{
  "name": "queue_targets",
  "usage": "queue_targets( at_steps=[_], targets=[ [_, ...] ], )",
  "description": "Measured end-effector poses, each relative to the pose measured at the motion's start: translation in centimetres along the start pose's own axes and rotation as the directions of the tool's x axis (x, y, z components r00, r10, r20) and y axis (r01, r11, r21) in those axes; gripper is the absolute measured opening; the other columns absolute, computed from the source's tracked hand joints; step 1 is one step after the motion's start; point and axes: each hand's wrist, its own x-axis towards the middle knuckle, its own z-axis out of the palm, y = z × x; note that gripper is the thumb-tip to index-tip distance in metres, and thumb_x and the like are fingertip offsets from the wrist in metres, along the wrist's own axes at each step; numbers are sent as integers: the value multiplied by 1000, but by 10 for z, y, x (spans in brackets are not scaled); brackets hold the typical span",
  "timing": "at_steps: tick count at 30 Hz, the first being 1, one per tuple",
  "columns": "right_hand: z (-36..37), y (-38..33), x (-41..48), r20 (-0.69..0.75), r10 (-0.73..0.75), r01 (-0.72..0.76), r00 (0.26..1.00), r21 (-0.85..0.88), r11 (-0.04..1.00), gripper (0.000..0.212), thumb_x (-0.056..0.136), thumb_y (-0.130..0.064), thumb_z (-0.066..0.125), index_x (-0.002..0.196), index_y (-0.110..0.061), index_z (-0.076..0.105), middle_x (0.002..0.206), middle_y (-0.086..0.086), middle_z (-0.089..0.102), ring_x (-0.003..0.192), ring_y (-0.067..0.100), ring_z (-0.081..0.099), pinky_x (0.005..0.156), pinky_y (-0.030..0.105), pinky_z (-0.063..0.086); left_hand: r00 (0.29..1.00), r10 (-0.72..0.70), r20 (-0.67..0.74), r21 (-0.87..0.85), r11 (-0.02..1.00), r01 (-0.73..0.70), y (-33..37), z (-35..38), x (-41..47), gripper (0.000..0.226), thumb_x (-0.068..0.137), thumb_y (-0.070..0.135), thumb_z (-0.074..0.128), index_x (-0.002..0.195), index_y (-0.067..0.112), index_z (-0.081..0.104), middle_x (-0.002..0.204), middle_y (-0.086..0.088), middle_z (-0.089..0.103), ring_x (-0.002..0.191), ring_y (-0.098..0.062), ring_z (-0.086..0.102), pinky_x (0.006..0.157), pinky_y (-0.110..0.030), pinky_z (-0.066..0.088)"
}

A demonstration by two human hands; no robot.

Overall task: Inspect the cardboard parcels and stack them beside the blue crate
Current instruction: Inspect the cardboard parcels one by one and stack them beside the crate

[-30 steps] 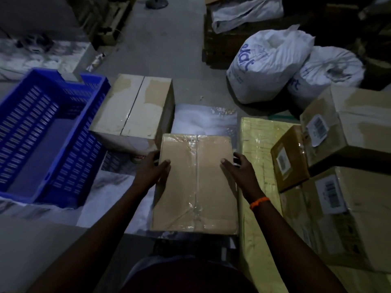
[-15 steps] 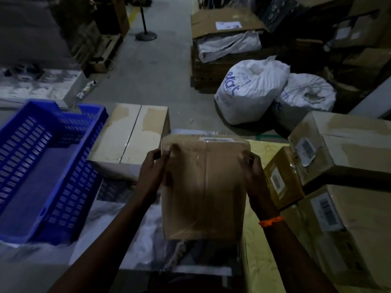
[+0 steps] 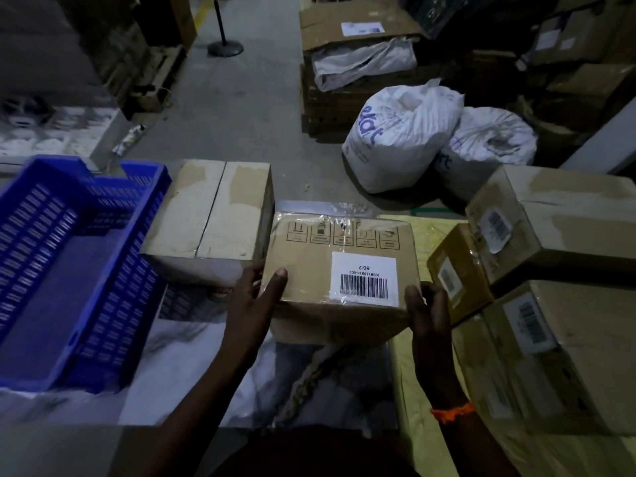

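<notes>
I hold a taped cardboard parcel (image 3: pixel 320 270) in the middle of the view, raised off the table. Its upper face shows a white barcode label and a row of handling symbols. My left hand (image 3: pixel 253 304) grips its left edge, thumb on top. My right hand (image 3: pixel 428 311) grips its right near corner. The blue crate (image 3: pixel 72 270) stands at the left. A larger cardboard parcel (image 3: pixel 210 211) lies right beside the crate's right wall.
Several labelled cardboard parcels (image 3: pixel 550 253) are piled at the right on a yellow wrapped package (image 3: pixel 409 373). Two white sacks (image 3: pixel 402 132) sit on the floor beyond. More boxes (image 3: pixel 358 32) and a post stand (image 3: pixel 225 46) lie farther back.
Both hands lifted the parcel off the table and tipped it over, so the face with the barcode label now points up. The view has tilted upward.
</notes>
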Motion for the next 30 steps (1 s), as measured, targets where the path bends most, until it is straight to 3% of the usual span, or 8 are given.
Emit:
queue_targets(
  at_steps=[4,8,13,17,21,24,27,30],
  targets=[
    [-5,-2,22,33,51,-50,998,-18,999,62,82,-59,66,126,-16,59,121,1,71,106,12,71,82,29,59,995,-65,70,-21,998,66,3,-6,16,66,77,61,71,129,21,62,119,3,72,109,-12,68,89,-30,54],
    [-14,-16,51,116,165,-160,979,-47,986,52,88,-55,72,129,-23,64,120,-4,73,111,15,70,91,49,60,981,-102,167,51,994,94,17,-13,36,47,94,40,69,135,20,59,122,2,70,111,-17,68,88,-34,58],
    [1,-46,86,229,263,-227,937,-175,958,33,99,-52,59,117,-25,67,104,-5,77,90,13,74,72,33,56,956,-155,250,76,987,140,40,3,68,31,100,32,63,127,19,65,111,-1,75,105,-20,72,86,-34,61],
    [16,-46,99,85,190,-166,978,-237,957,46,95,-60,61,125,-25,64,111,-3,74,99,17,71,88,41,58,979,-11,205,134,991,-17,46,17,74,30,96,33,66,125,27,64,116,2,73,103,-15,71,86,-36,60],
    [6,-44,85,-25,107,-109,994,-94,990,47,97,-58,59,120,-17,62,103,-5,68,100,17,68,76,35,55,969,102,224,74,990,-121,37,9,66,48,90,24,74,134,27,54,125,10,67,112,-5,65,88,-29,58],
    [1,-27,64,-63,114,-116,991,-31,993,57,84,-77,58,109,-27,65,109,-1,71,104,17,68,89,45,57,981,-57,187,-63,996,70,14,5,51,57,84,50,74,132,25,57,130,2,65,119,-12,63,93,-39,55],
    [-3,-1,41,-82,132,-136,988,-50,989,58,85,-76,60,116,-27,67,117,-2,69,110,15,64,93,39,54,964,-197,178,-39,978,207,-14,5,31,61,71,74,69,122,40,64,132,5,64,121,-16,62,94,-42,54],
    [-10,21,15,-37,218,-219,975,-35,975,59,88,-61,63,134,-24,64,122,-7,65,105,-4,62,83,20,53,960,-218,175,-47,972,229,-39,3,12,44,84,51,77,122,30,68,123,0,70,112,-22,69,87,-34,59]
  ],
)
